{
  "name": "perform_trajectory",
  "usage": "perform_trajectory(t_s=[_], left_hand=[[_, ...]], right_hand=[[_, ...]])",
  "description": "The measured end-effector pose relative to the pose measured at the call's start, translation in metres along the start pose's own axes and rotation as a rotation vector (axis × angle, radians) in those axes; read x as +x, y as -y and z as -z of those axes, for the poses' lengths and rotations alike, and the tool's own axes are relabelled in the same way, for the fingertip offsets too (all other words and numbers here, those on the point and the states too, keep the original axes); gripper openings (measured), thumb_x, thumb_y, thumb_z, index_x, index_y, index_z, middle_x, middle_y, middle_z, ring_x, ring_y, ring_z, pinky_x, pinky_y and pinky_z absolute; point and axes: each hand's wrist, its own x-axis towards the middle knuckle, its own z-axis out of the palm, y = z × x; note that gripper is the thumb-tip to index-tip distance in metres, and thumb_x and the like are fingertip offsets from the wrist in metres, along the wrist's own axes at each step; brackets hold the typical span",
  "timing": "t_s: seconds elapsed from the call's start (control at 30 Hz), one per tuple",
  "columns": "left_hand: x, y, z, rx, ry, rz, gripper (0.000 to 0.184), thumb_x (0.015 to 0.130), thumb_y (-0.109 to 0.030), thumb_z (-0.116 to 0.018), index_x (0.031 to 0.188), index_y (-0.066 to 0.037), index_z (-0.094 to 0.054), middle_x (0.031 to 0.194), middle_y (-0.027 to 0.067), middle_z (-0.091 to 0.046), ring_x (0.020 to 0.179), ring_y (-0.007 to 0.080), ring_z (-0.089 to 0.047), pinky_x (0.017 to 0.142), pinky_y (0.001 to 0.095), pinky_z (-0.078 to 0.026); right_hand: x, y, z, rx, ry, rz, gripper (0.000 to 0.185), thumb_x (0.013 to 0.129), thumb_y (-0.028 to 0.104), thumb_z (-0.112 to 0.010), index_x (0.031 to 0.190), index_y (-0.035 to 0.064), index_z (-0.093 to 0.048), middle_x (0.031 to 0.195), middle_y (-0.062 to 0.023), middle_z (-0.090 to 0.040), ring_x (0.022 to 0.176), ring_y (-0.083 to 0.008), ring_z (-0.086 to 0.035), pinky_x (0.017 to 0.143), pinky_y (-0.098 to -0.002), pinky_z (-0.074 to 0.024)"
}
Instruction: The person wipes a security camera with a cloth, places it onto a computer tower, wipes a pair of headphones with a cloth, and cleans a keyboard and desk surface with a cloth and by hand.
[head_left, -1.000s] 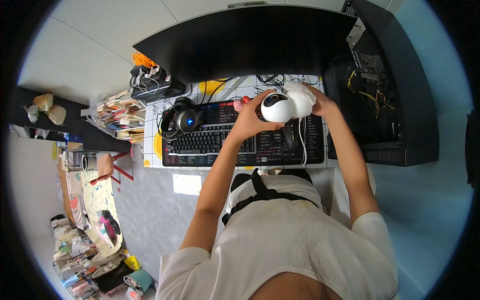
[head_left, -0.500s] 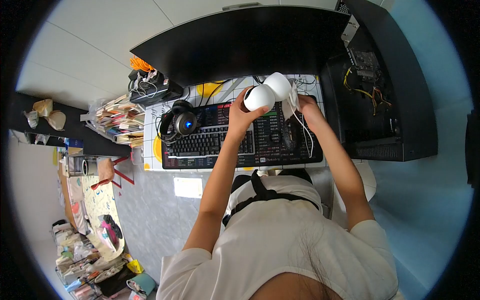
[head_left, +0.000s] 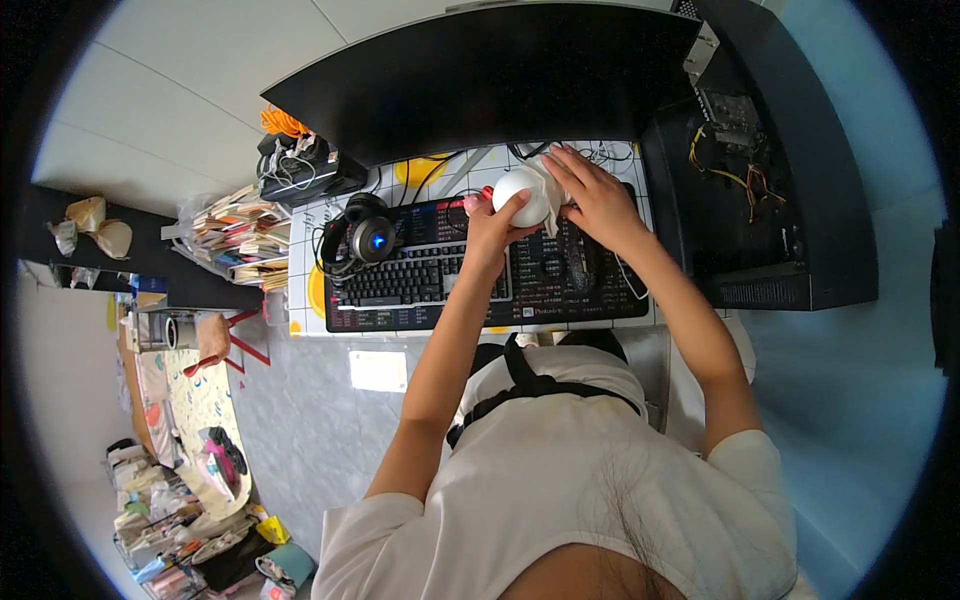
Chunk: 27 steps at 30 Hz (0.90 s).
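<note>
In my left hand (head_left: pixel 490 232) is a smooth white object made of two joined round balls (head_left: pixel 516 192), tilted above the keyboard, its thumb pressed on the near ball. My right hand (head_left: pixel 597 198) presses a white tissue (head_left: pixel 548 190) over the far ball, its fingers stretched along it; that ball is mostly covered. A small red part (head_left: pixel 487 191) shows beside my left fingers. Below lies a black mouse (head_left: pixel 578 262). A white cable (head_left: pixel 634 280) hangs near my right wrist.
A black keyboard (head_left: pixel 400 283) lies on a printed desk mat (head_left: pixel 480 318), with headphones (head_left: pixel 368 240) showing a blue light to its left. Behind stands a wide monitor (head_left: pixel 480 85). An open computer case (head_left: pixel 790 180) borders the right side; papers (head_left: pixel 235 235) are stacked left.
My right hand has moved left and up onto the white object, bringing the tissue over its far ball. My left hand has turned the object, and red now shows beside it.
</note>
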Motion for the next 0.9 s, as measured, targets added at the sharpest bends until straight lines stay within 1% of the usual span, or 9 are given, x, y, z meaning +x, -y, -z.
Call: perform_trajectory(t_s=[0.2, 0.27, 0.3, 0.4, 0.5, 0.6, 0.67, 0.73, 0.9], left_hand=[[0.002, -0.002, -0.002, -0.083, -0.012, -0.007, 0.06, 0.079, -0.035, -0.06, 0.116, 0.008, -0.04, 0.103, 0.0189, -0.053, 0.092, 0.0269, -0.059, 0.075, 0.0346, -0.055], [0.003, 0.0, -0.001, -0.17, 0.026, -0.026, 0.062, 0.079, -0.037, -0.06, 0.118, 0.007, -0.039, 0.105, 0.0191, -0.052, 0.093, 0.0272, -0.058, 0.074, 0.0341, -0.055], [0.006, 0.002, 0.001, -0.186, 0.003, 0.009, 0.064, 0.079, -0.04, -0.059, 0.119, 0.006, -0.037, 0.106, 0.0197, -0.051, 0.095, 0.0275, -0.057, 0.076, 0.0345, -0.054], [0.003, 0.006, -0.001, -0.181, -0.048, 0.063, 0.068, 0.079, -0.048, -0.056, 0.123, 0.0, -0.034, 0.113, 0.0203, -0.047, 0.101, 0.0289, -0.054, 0.083, 0.0382, -0.049], [0.003, 0.018, -0.006, -0.402, 0.005, 0.072, 0.07, 0.079, -0.05, -0.055, 0.128, -0.008, -0.03, 0.119, 0.017, -0.042, 0.109, 0.0294, -0.048, 0.095, 0.0425, -0.039], [0.002, 0.034, -0.016, -0.472, 0.002, 0.044, 0.07, 0.079, -0.05, -0.056, 0.129, -0.009, -0.029, 0.121, 0.0144, -0.041, 0.114, 0.027, -0.042, 0.099, 0.0418, -0.033], [0.002, 0.039, -0.023, -0.594, 0.052, 0.052, 0.06, 0.083, -0.045, -0.052, 0.127, -0.008, -0.034, 0.121, 0.0108, -0.042, 0.113, 0.0235, -0.042, 0.097, 0.0363, -0.034], [0.003, 0.037, -0.023, -0.645, 0.175, 0.029, 0.048, 0.088, -0.039, -0.048, 0.124, -0.008, -0.039, 0.116, 0.0073, -0.048, 0.107, 0.0201, -0.047, 0.092, 0.0327, -0.038], [-0.009, 0.04, -0.026, -0.531, 0.129, 0.001, 0.039, 0.091, -0.032, -0.045, 0.121, -0.008, -0.043, 0.112, 0.0048, -0.052, 0.105, 0.0168, -0.05, 0.088, 0.0302, -0.041]], right_hand=[[0.008, -0.01, 0.015, 0.207, 0.128, -0.126, 0.038, 0.074, 0.008, -0.06, 0.112, 0.0092, -0.056, 0.126, -0.0093, -0.047, 0.108, -0.0257, -0.051, 0.09, -0.0363, -0.0448], [0.007, 0.001, 0.025, -0.091, -0.478, -0.079, 0.035, 0.076, 0.003, -0.056, 0.111, 0.0062, -0.056, 0.117, -0.0123, -0.054, 0.107, -0.0277, -0.052, 0.089, -0.0391, -0.0434], [-0.001, 0.017, 0.029, -0.005, -0.568, -0.189, 0.035, 0.076, 0.0, -0.054, 0.11, 0.0047, -0.056, 0.109, -0.0135, -0.057, 0.103, -0.0297, -0.053, 0.089, -0.0407, -0.0422], [-0.025, 0.058, 0.015, 0.231, -0.444, -0.181, 0.033, 0.071, -0.009, -0.049, 0.101, -0.0008, -0.06, 0.102, -0.013, -0.056, 0.095, -0.0281, -0.055, 0.083, -0.032, -0.0435], [-0.031, 0.041, -0.042, 0.497, -0.629, -0.648, 0.026, 0.07, -0.01, -0.052, 0.094, -0.0024, -0.059, 0.101, -0.0115, -0.052, 0.092, -0.0225, -0.054, 0.079, -0.028, -0.0434], [-0.007, 0.05, -0.042, 0.639, -0.842, -0.818, 0.023, 0.078, 0.0, -0.056, 0.1, -0.0012, -0.054, 0.099, -0.012, -0.05, 0.091, -0.0216, -0.052, 0.076, -0.0297, -0.0438], [-0.004, 0.06, -0.05, 0.95, -0.872, -0.636, 0.023, 0.082, 0.01, -0.056, 0.103, 0.0002, -0.052, 0.104, -0.0122, -0.048, 0.096, -0.0246, -0.049, 0.083, -0.0344, -0.0404], [0.0, 0.076, -0.036, 0.389, -0.722, -0.444, 0.026, 0.083, 0.015, -0.055, 0.105, 0.0005, -0.052, 0.104, -0.0123, -0.047, 0.099, -0.0265, -0.047, 0.087, -0.0367, -0.0378], [0.011, 0.071, -0.022, 0.196, -0.525, -0.312, 0.02, 0.079, 0.009, -0.055, 0.097, 0.0001, -0.056, 0.099, -0.0105, -0.051, 0.095, -0.0293, -0.048, 0.084, -0.0401, -0.04]])
